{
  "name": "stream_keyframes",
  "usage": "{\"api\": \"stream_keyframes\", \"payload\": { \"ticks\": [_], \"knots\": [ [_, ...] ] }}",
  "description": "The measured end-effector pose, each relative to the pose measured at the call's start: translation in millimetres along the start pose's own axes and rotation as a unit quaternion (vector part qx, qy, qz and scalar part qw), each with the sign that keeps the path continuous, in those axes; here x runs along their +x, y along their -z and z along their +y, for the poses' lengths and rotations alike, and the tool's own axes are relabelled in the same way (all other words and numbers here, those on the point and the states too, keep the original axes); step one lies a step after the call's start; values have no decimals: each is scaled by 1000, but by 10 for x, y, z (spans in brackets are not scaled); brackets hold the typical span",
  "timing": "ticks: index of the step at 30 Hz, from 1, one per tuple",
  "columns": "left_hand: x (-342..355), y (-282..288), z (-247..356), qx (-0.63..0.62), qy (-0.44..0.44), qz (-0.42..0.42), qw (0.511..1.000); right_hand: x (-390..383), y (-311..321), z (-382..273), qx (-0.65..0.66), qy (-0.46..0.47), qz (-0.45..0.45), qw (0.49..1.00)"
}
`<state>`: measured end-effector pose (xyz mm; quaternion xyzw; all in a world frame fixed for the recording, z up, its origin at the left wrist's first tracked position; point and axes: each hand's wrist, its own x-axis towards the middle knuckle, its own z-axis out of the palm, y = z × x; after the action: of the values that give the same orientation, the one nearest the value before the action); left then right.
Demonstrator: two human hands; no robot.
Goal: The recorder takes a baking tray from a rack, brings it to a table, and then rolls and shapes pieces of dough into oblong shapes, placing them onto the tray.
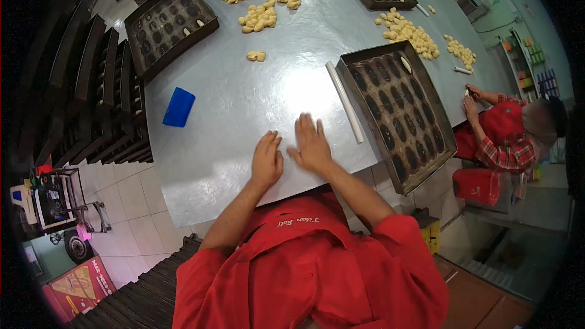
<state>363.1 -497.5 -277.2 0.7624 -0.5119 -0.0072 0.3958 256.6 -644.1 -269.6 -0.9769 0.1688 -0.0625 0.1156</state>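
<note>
Over metal tabletop (231, 103), head view: left hand (266, 161) and right hand (312, 148), with fingers (303, 127) released, extended; cannot tell of anything beneath. Rightward, beyond white rolling pin (345, 103): baking tray (431, 172), judged barely filled, with one dough piece (406, 64) seated and remaining moulds (398, 165) bare. Ahead: unplaced dough lump (256, 56).

From the wearer's head, one wide fisheye view faces down, near the left hand (267, 161) and right hand (312, 148), spanning the desk (228, 106).
</note>
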Motion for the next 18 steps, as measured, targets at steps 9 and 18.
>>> {"api": "stream_keyframes", "payload": {
  "ticks": [9, 18],
  "knots": [
    [575, -30, -271, -49, 68, 114, 990, 34, 53, -315, 8, -9, -14, 1000],
    [1532, -214, -862, 53, 103, 185, 976, 709, 520, 534, 223, -46, -84, 970]
  ]
}}
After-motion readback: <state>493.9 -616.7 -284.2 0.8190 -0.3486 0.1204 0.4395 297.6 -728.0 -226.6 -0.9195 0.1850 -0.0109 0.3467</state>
